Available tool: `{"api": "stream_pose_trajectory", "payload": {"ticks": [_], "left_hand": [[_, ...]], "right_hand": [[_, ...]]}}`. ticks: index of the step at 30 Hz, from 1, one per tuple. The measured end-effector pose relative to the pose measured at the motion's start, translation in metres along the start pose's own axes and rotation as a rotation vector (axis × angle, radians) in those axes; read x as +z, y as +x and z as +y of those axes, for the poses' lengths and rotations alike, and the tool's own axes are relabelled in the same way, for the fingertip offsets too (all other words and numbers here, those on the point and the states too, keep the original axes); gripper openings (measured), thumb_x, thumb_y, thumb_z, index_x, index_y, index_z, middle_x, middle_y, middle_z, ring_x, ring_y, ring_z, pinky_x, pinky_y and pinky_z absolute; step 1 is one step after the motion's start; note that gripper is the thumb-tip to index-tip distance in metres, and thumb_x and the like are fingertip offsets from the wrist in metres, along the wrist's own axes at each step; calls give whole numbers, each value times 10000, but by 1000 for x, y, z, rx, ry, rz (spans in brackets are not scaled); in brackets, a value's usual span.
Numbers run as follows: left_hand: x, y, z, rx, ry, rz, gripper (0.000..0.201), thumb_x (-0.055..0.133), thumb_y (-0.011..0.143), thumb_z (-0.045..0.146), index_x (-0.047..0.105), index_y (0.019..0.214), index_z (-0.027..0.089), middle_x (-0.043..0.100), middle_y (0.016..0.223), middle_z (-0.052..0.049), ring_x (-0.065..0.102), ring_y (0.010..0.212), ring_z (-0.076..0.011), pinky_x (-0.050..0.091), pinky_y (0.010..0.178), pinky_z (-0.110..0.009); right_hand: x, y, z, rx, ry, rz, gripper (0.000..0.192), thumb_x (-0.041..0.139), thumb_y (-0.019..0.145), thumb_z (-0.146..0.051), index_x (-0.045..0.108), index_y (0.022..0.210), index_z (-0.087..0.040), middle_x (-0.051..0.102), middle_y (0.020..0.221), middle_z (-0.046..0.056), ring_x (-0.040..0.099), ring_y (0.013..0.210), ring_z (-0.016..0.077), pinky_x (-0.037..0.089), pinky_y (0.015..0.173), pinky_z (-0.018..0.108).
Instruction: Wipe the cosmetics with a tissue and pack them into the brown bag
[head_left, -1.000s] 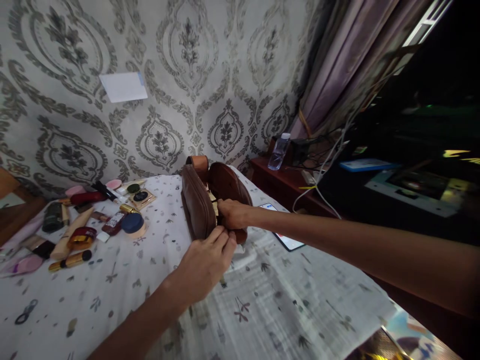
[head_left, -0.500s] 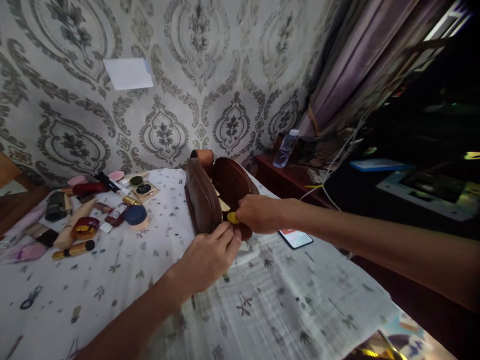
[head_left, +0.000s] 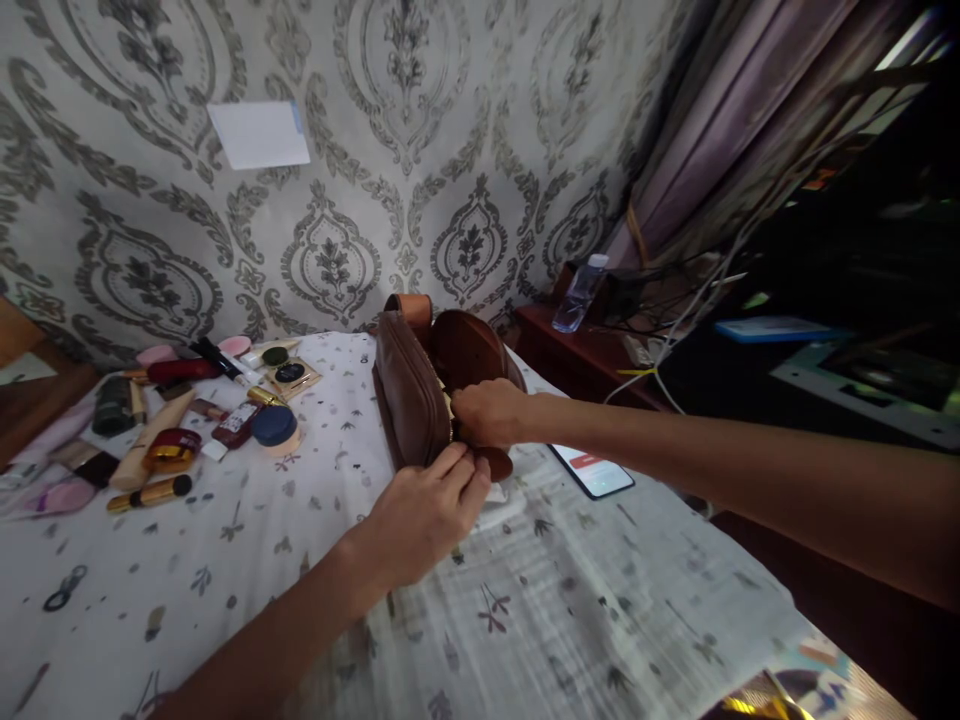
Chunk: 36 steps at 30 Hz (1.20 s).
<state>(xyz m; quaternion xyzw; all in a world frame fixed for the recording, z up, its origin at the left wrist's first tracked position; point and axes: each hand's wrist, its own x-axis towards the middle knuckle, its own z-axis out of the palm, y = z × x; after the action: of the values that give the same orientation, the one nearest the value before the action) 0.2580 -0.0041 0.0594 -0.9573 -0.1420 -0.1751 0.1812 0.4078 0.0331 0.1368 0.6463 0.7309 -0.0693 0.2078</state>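
Note:
A brown leather bag (head_left: 411,395) stands on the cloth with its top spread open and its flap leaning to the right. At the bag's near end is my left hand (head_left: 429,515), its fingers bent and closed on the edge. My right hand (head_left: 491,412) reaches in from the right and is curled at the opening, fingertips just inside the mouth. What the right fingers hold, if anything, is hidden. Most of the bag's inside is out of sight. Beside the right forearm lies a lit phone (head_left: 596,472).
Makeup items lie in a group on the left, among them a blue-lidded jar (head_left: 274,428), a gold tube (head_left: 150,493) and a compact (head_left: 292,374). A plastic bottle (head_left: 580,294) stands on the dark red side surface (head_left: 536,325) at the right, near loose white cables (head_left: 679,335).
My right hand has moved slightly up and left, deeper into the bag's mouth. The yellow thing at its fingertips no longer shows. My left hand stays at the near end.

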Motion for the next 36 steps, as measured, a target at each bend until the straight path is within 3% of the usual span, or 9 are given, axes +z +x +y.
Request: {"api": "stream_pose_trajectory", "payload": {"ticks": [5,15,36], "left_hand": [[-1,0,0,-9,1,30,332,401,952,66,507,1264,33,668,1154,-153,574,1189,-235,589,686,-261],[1,-2,0,-10,-2,17,352,401,938,53,481,1279,20,650,1184,-168,555,1213,-250,589,685,-275],[0,-1,2,-16,-24,13,361,423,927,65,482,1280,16,650,1180,-166,552,1208,-249,594,703,-275]], "right_hand": [[9,6,3,42,50,15,490,599,833,-186,500,1294,-53,679,1154,224,663,1102,325,526,822,349],[18,12,13,13,102,76,497,647,771,-240,534,1222,-64,691,1110,208,674,1069,328,524,791,327],[19,14,12,43,193,55,413,653,729,-227,661,1114,-77,709,1096,207,706,986,312,536,688,286]]}}
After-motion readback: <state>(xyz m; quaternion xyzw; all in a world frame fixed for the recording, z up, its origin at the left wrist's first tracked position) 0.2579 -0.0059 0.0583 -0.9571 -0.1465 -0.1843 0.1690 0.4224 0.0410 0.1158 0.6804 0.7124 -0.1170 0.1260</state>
